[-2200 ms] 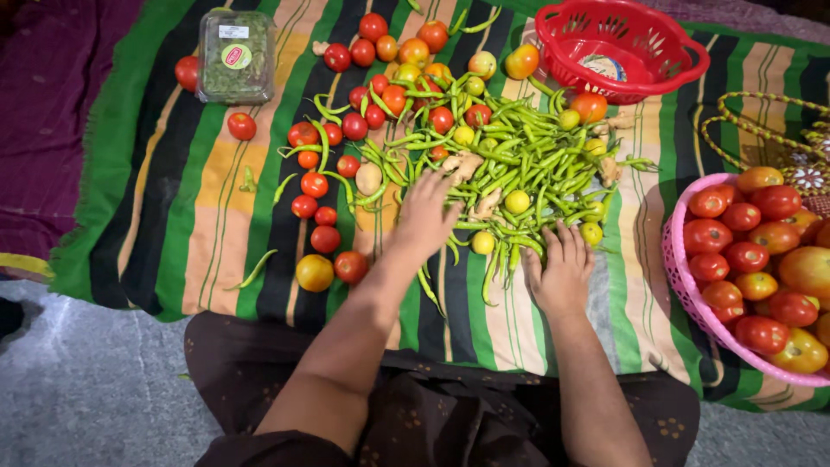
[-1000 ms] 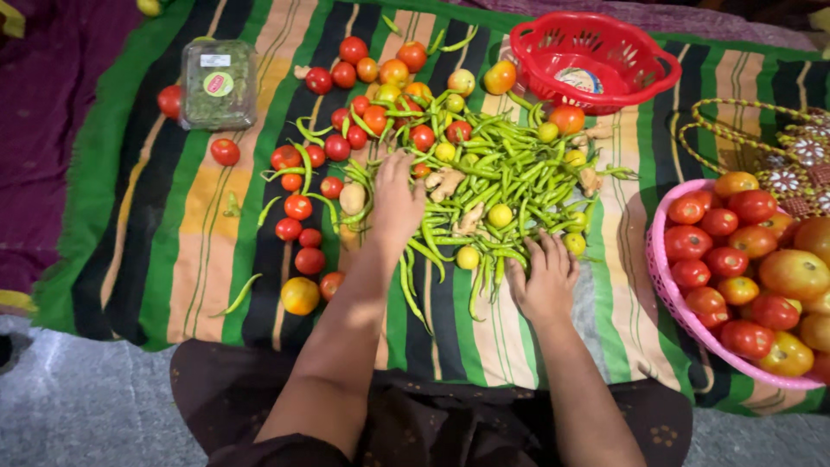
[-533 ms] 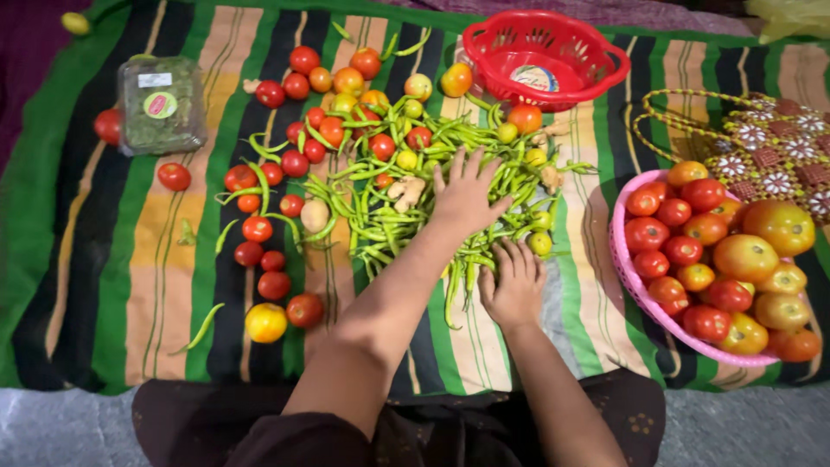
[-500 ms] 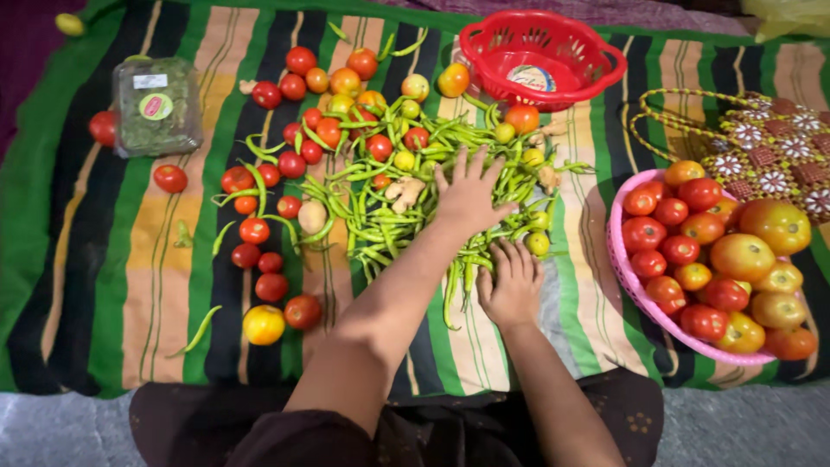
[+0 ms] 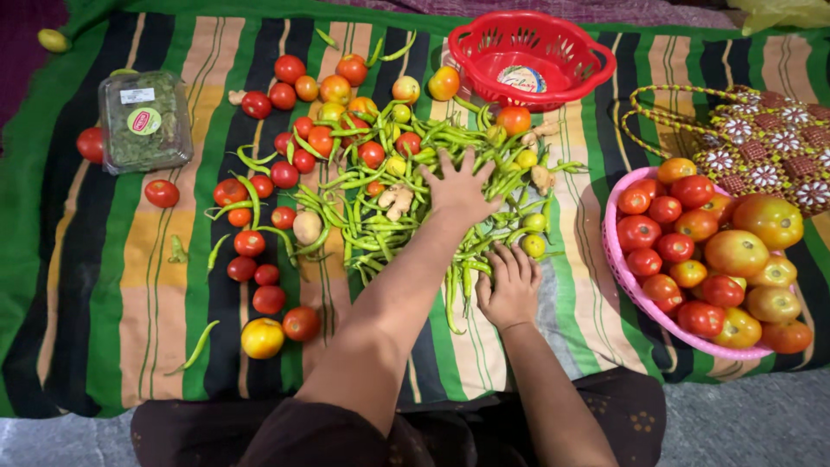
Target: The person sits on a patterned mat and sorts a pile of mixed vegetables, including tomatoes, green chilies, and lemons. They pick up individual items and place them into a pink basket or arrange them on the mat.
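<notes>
1. A clear plastic tub of greens [image 5: 143, 121] sits well to the left of the pile of green chillies [image 5: 415, 216], on the striped cloth [image 5: 156, 259] that covers the floor; it lies flat and apart from everything else.
2. Loose tomatoes [image 5: 259, 216] lie scattered just left of the pile and along its far edge. They are round, so a sideways sweep of a hand through the pile could likely send them rolling off the cloth.
3. The pile itself lies in the middle of the cloth. Most chillies have their long axis running from the near left to the far right, tips toward the red basket [image 5: 529, 54], though many cross at odd angles. Small lemons [image 5: 529, 227] and a piece of ginger [image 5: 396, 201] are mixed in.
4. The left hand [image 5: 460, 186] rests palm down on the right half of the pile, fingers spread wide, gripping nothing. Pressing hard here might snap or bruise the thin pods.
5. The right hand [image 5: 510, 281] lies flat at the near right edge of the pile, fingers close together on a few chillies that point toward the person. A drag toward the lap could pull pods off the cloth.
6. A pink basket of tomatoes [image 5: 619, 277], well right of the pile, is heaped high; a knock might spill it.
</notes>
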